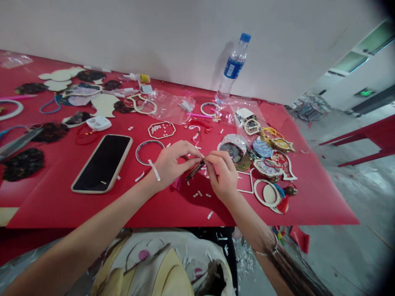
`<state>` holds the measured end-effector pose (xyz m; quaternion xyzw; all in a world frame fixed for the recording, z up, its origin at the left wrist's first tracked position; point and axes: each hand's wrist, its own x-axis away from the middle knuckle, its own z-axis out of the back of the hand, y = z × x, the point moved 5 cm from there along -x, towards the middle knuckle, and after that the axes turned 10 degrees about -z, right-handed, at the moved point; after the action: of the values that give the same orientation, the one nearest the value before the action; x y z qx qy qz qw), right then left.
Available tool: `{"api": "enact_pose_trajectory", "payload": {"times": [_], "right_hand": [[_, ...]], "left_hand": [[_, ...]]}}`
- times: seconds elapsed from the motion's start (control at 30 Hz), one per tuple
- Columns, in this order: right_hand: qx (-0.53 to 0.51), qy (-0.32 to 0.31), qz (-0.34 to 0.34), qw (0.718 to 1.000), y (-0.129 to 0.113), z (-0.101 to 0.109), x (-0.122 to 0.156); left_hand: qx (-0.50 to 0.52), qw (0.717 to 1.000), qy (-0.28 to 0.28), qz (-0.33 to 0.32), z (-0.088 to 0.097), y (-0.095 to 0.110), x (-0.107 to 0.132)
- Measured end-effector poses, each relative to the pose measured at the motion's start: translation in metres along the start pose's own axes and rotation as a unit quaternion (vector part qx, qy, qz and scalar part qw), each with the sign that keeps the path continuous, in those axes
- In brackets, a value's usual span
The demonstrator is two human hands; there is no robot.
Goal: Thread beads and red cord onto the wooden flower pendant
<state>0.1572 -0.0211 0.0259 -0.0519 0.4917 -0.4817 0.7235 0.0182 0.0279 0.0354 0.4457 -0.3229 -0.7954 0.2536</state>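
Note:
Above the red table (173,209), my left hand (174,162) and my right hand (224,174) meet with fingertips pinched. Between them is a small dark brown flat piece (194,170), seen nearly edge-on, with its upper end hidden by the fingers. A pink tassel (177,183) shows just below my left hand; whether it is attached to the piece I cannot tell. A white paper strip (154,170) clings to my left wrist. Beside that wrist lies a round frame (138,153). A white square frame (246,190) sits by my right hand, among small paper scraps (210,215).
A phone (101,164) lies at left, with a blurred metal tool (18,144) beyond it. An octagonal frame (161,130) encloses small beads. The water bottle (233,68) stands against the wall. Several ornaments (271,154) are piled at right, near the table's edge.

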Motion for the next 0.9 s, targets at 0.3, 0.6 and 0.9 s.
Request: {"api": "enact_pose_trajectory", "payload": {"times": [0.3,0.6,0.9], "right_hand": [[0.029,-0.003,0.028,0.999,0.0022,0.001,-0.0019],[0.118,-0.034,0.107,0.987,-0.0017,0.0033,-0.0045],[0.143,-0.014,0.122,0.982,-0.0032,0.0004,-0.0044]], "left_hand": [[-0.098,0.994,-0.021,-0.049,-0.0011,0.0045,0.0007],[-0.147,0.985,-0.043,-0.076,-0.0029,0.0037,0.0017],[-0.174,0.976,-0.024,-0.127,-0.0081,0.0031,0.0033]]}}
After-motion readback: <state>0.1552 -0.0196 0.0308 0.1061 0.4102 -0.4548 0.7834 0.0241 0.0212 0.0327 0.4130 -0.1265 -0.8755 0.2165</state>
